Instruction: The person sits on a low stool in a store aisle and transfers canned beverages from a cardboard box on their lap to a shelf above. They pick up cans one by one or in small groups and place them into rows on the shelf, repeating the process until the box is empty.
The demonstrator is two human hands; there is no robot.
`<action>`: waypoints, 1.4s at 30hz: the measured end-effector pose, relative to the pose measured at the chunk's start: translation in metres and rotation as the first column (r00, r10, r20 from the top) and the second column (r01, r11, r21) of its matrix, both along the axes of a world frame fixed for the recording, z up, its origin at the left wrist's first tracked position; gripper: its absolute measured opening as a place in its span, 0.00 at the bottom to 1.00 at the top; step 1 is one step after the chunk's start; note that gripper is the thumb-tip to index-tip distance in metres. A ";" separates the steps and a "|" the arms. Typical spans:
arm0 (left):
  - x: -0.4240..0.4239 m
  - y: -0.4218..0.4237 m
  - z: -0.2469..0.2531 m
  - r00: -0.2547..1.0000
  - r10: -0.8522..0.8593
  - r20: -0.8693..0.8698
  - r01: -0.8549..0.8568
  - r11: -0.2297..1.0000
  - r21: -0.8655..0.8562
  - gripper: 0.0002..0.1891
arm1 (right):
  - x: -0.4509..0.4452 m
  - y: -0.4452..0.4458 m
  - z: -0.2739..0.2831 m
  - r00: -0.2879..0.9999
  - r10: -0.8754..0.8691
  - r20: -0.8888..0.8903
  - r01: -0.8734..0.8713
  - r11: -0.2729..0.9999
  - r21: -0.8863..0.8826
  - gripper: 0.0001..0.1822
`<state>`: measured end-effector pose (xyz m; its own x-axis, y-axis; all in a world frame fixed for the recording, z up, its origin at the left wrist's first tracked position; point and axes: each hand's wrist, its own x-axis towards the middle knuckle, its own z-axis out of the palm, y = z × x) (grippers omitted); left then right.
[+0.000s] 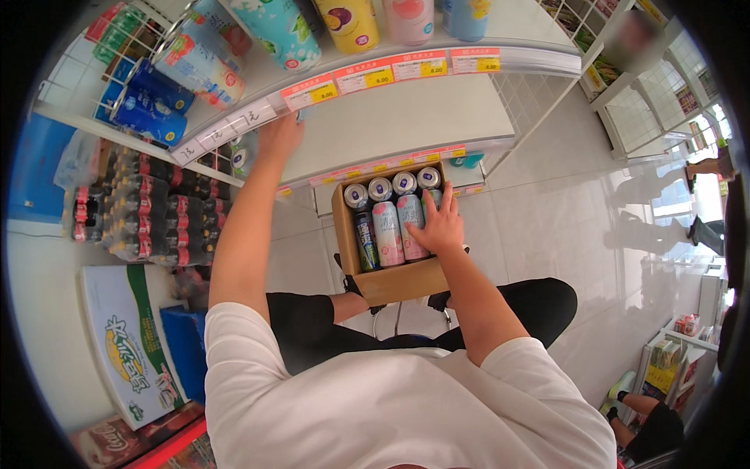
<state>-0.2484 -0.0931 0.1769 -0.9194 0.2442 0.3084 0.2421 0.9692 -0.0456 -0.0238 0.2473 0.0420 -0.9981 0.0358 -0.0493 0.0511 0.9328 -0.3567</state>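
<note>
Straight before me stands an open cardboard box (401, 284) holding several tall drink cans. Pink and pale-blue cans (387, 233) and a dark can (367, 240) lie along its near side; silver can tops (380, 189) line the far side. My right hand (437, 224) rests spread over the box's right part, its fingers touching a partly covered green-grey can (433, 200). My left hand (282, 139) reaches onto the middle shelf (398, 114), under the upper shelf's edge; its fingers are partly hidden, with a bit of a light-blue can showing beside them.
Tall cans (352, 24) line the upper shelf above a price rail (363, 77). Shrink-wrapped dark bottles (143, 214) are stacked at left, near a printed carton (126, 340). Wire racks (638, 105) stand at right. Another person's legs (641, 410) show at lower right.
</note>
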 end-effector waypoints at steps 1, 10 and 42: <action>0.020 0.006 0.012 0.999 -0.010 -0.034 0.013 0.996 0.091 0.28 | 0.000 -0.001 0.003 1.000 -0.001 0.021 0.001 1.000 0.002 0.53; 0.165 0.031 0.000 0.986 -0.164 0.011 0.031 0.248 0.968 0.33 | 0.003 -0.004 0.000 1.000 0.000 0.023 0.000 1.000 0.007 0.53; 0.229 0.087 -0.129 0.956 0.066 0.284 -0.101 0.989 0.111 0.32 | 0.008 -0.004 -0.004 1.000 -0.009 0.004 0.009 0.999 0.040 0.52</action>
